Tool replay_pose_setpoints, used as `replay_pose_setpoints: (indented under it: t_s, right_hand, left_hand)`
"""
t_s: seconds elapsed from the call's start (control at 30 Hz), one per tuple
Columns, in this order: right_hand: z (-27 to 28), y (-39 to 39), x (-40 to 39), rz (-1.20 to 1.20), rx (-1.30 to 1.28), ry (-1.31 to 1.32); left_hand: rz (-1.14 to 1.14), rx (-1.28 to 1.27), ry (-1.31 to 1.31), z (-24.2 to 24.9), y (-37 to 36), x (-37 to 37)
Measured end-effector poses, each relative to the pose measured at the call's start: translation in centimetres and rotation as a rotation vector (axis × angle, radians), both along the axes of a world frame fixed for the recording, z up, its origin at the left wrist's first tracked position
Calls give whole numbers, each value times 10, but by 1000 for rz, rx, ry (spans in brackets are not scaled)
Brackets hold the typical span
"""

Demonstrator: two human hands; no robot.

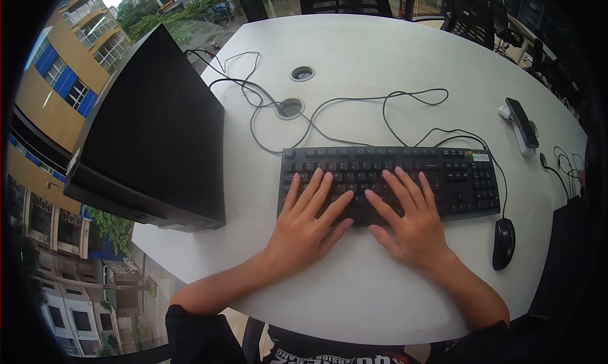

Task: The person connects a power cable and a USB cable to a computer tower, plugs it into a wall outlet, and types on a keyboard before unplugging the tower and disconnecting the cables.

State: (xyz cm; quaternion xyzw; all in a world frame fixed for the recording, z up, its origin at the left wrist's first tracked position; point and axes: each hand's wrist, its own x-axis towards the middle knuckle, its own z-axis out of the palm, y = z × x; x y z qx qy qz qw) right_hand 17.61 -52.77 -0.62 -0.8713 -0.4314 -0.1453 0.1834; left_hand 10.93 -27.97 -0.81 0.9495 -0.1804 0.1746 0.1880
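Observation:
A black keyboard (465, 187) lies on the white table (354, 288). My left hand (304, 228) rests over the keyboard's left part, its fingers spread on the keys and its thumb near the front edge. Over the middle keys is my right hand (415, 228), also with fingers spread and the thumb close to the front edge. Neither hand holds anything. To the right of my right hand, a black mouse (504, 244) lies on the table, apart from it.
A large black computer case (158, 130) stands at the left. Cables (335, 100) curl behind the keyboard, near two round table grommets (302, 73). A phone (522, 122) leans on a white stand at the right. Black chairs (345, 0) stand beyond the table.

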Motion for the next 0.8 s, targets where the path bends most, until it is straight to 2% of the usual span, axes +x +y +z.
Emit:
replay_pose_setpoints:
  t_s: [0.37, 0.57, 0.8]
  right_hand:
    - [0, 1, -3, 36, -49, 9]
    - [2, 2, -6, 20, 41, 17]
    - [0, -4, -5, 114, 170, -105]
  left_hand:
    - [-5, -24, -19, 2, 1, 0]
    - [-7, -69, -8, 6, 7, 3]
    - [14, -112, -98, 5, 10, 5]
